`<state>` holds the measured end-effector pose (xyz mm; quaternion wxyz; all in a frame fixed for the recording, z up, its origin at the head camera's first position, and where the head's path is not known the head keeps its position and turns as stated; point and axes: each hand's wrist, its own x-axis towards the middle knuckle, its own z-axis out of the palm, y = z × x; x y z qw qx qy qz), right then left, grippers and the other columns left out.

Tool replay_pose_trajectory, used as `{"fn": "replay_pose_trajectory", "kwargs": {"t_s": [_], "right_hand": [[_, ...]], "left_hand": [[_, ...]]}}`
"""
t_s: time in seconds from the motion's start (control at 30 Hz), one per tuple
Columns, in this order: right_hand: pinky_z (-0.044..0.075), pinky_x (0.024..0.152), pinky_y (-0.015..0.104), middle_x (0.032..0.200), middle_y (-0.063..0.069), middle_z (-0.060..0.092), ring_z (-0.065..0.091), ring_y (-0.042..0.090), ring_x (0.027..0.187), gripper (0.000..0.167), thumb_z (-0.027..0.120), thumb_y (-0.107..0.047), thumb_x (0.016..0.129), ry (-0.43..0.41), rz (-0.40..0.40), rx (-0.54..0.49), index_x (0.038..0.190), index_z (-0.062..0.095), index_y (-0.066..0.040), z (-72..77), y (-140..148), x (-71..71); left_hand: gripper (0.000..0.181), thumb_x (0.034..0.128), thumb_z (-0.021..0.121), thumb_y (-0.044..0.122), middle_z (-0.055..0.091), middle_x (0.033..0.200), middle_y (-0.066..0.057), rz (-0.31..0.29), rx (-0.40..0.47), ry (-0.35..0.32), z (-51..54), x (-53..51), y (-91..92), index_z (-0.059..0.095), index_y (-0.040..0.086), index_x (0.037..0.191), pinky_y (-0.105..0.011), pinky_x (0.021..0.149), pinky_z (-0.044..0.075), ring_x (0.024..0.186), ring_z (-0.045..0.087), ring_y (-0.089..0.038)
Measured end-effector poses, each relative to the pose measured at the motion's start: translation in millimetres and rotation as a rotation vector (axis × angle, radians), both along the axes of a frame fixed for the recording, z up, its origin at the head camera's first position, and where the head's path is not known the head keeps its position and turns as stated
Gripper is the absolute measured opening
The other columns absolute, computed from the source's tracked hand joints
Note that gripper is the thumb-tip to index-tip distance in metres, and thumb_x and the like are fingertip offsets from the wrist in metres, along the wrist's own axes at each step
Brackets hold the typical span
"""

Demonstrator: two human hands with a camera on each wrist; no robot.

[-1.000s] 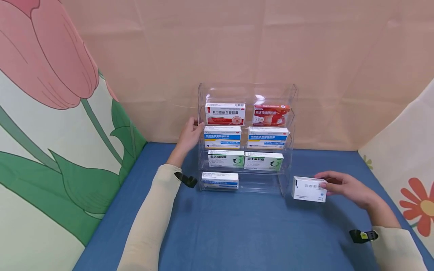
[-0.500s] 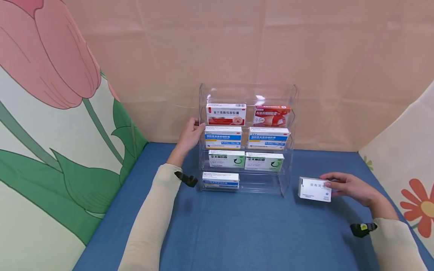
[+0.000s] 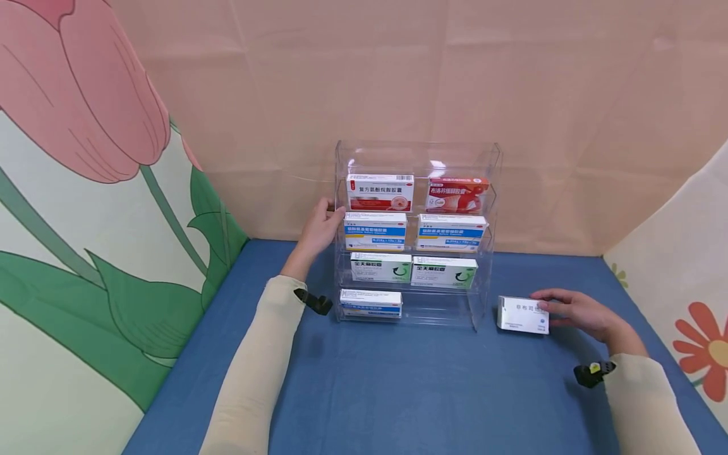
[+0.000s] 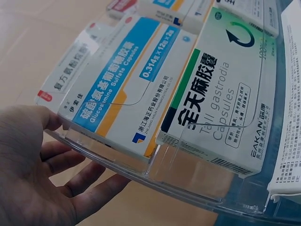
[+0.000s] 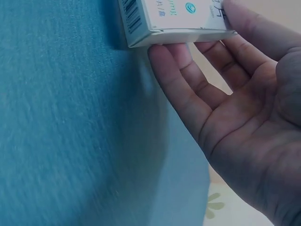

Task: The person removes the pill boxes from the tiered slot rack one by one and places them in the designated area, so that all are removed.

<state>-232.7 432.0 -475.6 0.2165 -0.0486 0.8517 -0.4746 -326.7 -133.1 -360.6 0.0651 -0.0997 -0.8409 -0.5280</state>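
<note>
A clear acrylic display rack with stepped tiers holds several medicine boxes. My left hand grips the rack's left side panel, thumb by the blue-and-white glucosamine box and fingers on the panel's outer side. Right of the rack, my right hand holds a white medicine box by its right end. In the right wrist view the thumb lies on that box's printed face, and fingers are under and behind it. Whether the box touches the table cannot be told.
Red-and-white boxes stand on an upper tier, and green-and-white boxes lower down. A single blue-and-white box occupies the left of the bottom tier. Blue cloth covers the table. Behind hangs a plain peach backdrop.
The white box shifted right at first, then slightly back left. My right wrist has moved left and farther from the camera. The left hand keeps its place on the rack.
</note>
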Motion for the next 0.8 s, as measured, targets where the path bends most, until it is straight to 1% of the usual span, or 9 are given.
{"fn": "replay_pose_trajectory", "kwargs": {"t_s": [0.1,0.2,0.43,0.53,0.63,0.8], "right_hand": [[0.055,0.095,0.047,0.151,0.029,0.039,0.049,0.033,0.124,0.058,0.056,-0.038,0.104,0.007,-0.003,0.002,0.147,0.047,0.0,-3.9,-0.2,-3.9],[0.054,0.097,0.048,0.152,0.028,0.039,0.048,0.034,0.125,0.059,0.055,-0.039,0.104,0.011,-0.017,0.007,0.148,0.046,-0.001,-7.2,-1.5,-7.0],[0.052,0.098,0.052,0.152,0.03,0.037,0.045,0.038,0.128,0.066,0.054,-0.046,0.103,0.014,-0.026,0.037,0.15,0.043,-0.001,-9.3,-5.1,-10.5],[0.05,0.1,0.053,0.153,0.029,0.037,0.044,0.041,0.131,0.069,0.055,-0.05,0.102,0.011,-0.053,0.055,0.15,0.043,-0.002,-11.8,-5.1,-12.6],[0.049,0.102,0.054,0.154,0.03,0.037,0.043,0.043,0.132,0.072,0.056,-0.051,0.101,0.026,-0.086,0.081,0.151,0.042,-0.002,-13.7,-4.4,-13.3],[0.049,0.101,0.053,0.152,0.031,0.04,0.049,0.04,0.128,0.072,0.056,-0.049,0.101,0.073,-0.133,0.117,0.15,0.041,0.001,-11.8,-3.7,-10.5]], "left_hand": [[0.038,0.1063,0.05,0.031,0.055,0.127,-0.019,0.001,-0.001,0.0,-0.1,-0.8,-0.8,0.046,0.002,0.131,-0.049,0.089,0.051,0.115,0.057,-0.034],[0.039,0.1063,0.05,0.032,0.055,0.127,-0.018,-0.001,0.001,-0.003,-0.2,-0.4,-1.2,0.046,0.003,0.132,-0.049,0.089,0.051,0.115,0.056,-0.034],[0.037,0.1061,0.05,0.032,0.054,0.128,-0.017,0.005,-0.004,0.01,-0.5,0.6,-0.4,0.047,0.004,0.13,-0.05,0.09,0.05,0.115,0.055,-0.034],[0.037,0.1061,0.05,0.032,0.055,0.128,-0.017,0.009,-0.006,0.011,-0.8,0.5,-0.4,0.046,0.005,0.131,-0.05,0.09,0.05,0.115,0.055,-0.033],[0.038,0.1061,0.05,0.033,0.055,0.128,-0.017,0.013,-0.009,0.01,-1.1,0.4,-0.4,0.046,0.005,0.132,-0.05,0.09,0.051,0.116,0.055,-0.033],[0.038,0.1061,0.05,0.033,0.055,0.127,-0.017,0.016,-0.014,0.016,-2.6,-0.2,-0.4,0.047,0.004,0.131,-0.049,0.089,0.051,0.115,0.055,-0.033]]}}
